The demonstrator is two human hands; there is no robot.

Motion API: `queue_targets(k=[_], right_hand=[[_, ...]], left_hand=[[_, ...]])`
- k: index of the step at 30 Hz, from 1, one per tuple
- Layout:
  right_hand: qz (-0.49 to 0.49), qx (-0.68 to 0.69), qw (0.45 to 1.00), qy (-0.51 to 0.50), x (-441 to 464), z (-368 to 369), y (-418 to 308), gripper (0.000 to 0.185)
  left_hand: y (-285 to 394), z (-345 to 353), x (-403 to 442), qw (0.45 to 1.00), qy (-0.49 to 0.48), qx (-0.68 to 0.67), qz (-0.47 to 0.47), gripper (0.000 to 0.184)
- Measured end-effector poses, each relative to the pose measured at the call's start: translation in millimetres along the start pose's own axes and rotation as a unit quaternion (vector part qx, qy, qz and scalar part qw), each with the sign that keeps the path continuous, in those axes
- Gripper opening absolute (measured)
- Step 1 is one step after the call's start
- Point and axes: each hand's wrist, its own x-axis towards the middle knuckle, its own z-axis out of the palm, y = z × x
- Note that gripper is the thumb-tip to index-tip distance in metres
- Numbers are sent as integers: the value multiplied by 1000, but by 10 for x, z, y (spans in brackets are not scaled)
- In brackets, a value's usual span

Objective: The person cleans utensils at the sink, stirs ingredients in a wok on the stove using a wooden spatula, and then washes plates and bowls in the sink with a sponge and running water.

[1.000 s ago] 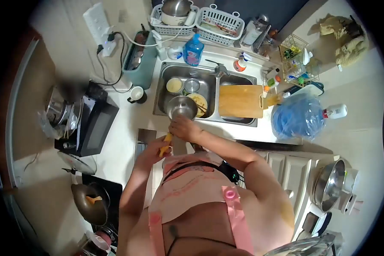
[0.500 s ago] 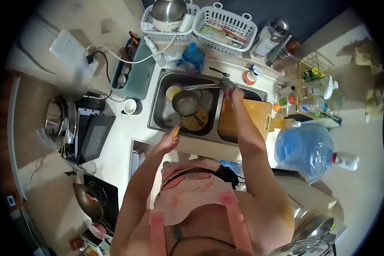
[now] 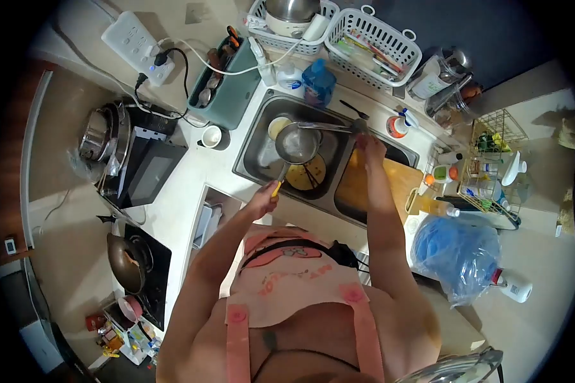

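Observation:
My left hand [image 3: 263,200] is closed around the yellow grip of a round metal scoop [image 3: 298,143]. The scoop's bowl is held over the left sink basin [image 3: 254,153], below the faucet spout [image 3: 326,127]; whether it is solid or mesh I cannot tell. Beneath it in the basin lie a round yellowish dish [image 3: 313,167] with dark chopsticks [image 3: 312,177] across it, and a pale bowl [image 3: 278,127]. At the faucet body [image 3: 360,126], my right hand [image 3: 372,153] has its fingers curled against it, partly hidden from view.
A wooden cutting board [image 3: 383,185] covers part of the right basin. Behind the sink stand a blue bottle [image 3: 318,83], a fork [image 3: 354,110] and a spray bottle [image 3: 399,124]. On the left are a white mug [image 3: 211,136] and a green utensil box [image 3: 227,102]; a large blue water jug [image 3: 457,252] sits right.
The view has shifted, so the counter appears farther right. The scoop stays over the left basin in my left hand. My right hand sits slightly lower against the faucet.

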Motion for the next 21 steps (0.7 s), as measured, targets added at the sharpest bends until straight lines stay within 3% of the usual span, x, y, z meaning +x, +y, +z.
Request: queue_targets(k=[8, 11, 21], right_hand=[[44, 3, 998, -44, 41, -88, -51, 26], [50, -51, 996, -51, 135, -144, 30, 30], [31, -63, 997, -42, 74, -101, 30, 29]], left_hand=[[-170, 4, 63, 996, 74, 35, 31, 31], [-305, -99, 224, 991, 93, 46, 89, 26], [-20, 16, 216, 989, 62, 73, 112, 20]])
